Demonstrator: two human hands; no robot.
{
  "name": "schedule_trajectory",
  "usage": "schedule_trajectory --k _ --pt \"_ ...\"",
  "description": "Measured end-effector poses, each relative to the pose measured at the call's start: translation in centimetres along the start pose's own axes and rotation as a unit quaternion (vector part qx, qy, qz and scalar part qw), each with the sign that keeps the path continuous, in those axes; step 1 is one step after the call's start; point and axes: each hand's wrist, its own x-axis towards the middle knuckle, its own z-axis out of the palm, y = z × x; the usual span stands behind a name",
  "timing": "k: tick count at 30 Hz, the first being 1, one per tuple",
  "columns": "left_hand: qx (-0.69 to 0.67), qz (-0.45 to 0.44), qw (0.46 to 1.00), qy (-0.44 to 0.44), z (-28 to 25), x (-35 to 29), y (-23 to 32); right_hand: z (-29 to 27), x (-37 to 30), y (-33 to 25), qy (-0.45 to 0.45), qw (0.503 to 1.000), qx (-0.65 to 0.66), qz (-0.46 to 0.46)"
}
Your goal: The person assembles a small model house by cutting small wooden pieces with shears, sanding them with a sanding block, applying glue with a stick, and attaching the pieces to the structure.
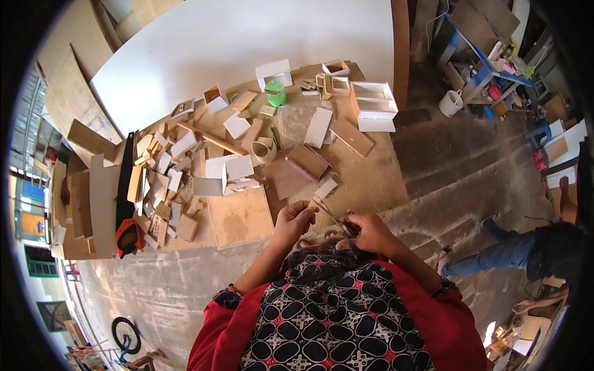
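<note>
In front of my body, near the worktable's front edge, my left hand [294, 224] is closed in a pinch on a small tan strip [314, 204], whose material I cannot make out. My right hand [366, 233] is wrapped round the handles of a pair of scissors [331, 216]. Their blades point up and left toward the strip, and whether they touch it is too small to tell. Just beyond my hands lies a small whitish block [326, 188]. A brown board with a purplish edge [307, 162] rests farther back on the table.
Many wood offcuts [162, 180] are heaped on the table's left, beside an orange-and-black tool [129, 237]. A square board [240, 216], a tape roll [264, 150], a green cup [276, 93] and a white compartment box [374, 102] also lie there. Another person [526, 250] is at the right.
</note>
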Motion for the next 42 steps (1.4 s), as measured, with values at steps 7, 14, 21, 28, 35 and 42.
schedule_trajectory --k 7,14,21,28,35,42 --pt "0.01 0.022 1.0 -0.005 1.0 -0.6 -0.3 -0.8 2.4 -0.2 -0.019 0.994 -0.045 -0.095" --pt "-0.036 0.01 0.999 0.035 3.5 0.4 0.7 -3.7 4.7 1.3 -0.09 0.989 -0.007 -0.121" --pt "-0.026 -0.002 0.998 0.052 7.0 2.3 0.8 -7.2 5.4 3.5 -0.158 0.982 0.056 -0.091" --pt "-0.031 -0.011 0.995 0.09 9.0 3.8 -0.2 -9.2 6.3 5.4 -0.164 0.983 0.01 -0.077" --pt "-0.085 -0.032 0.987 0.134 10.4 4.2 -0.7 -10.2 7.3 6.9 -0.186 0.974 -0.061 -0.11" --pt "-0.075 -0.03 0.99 0.117 10.2 4.3 -1.3 -10.4 7.6 5.4 -0.189 0.974 -0.039 -0.118"
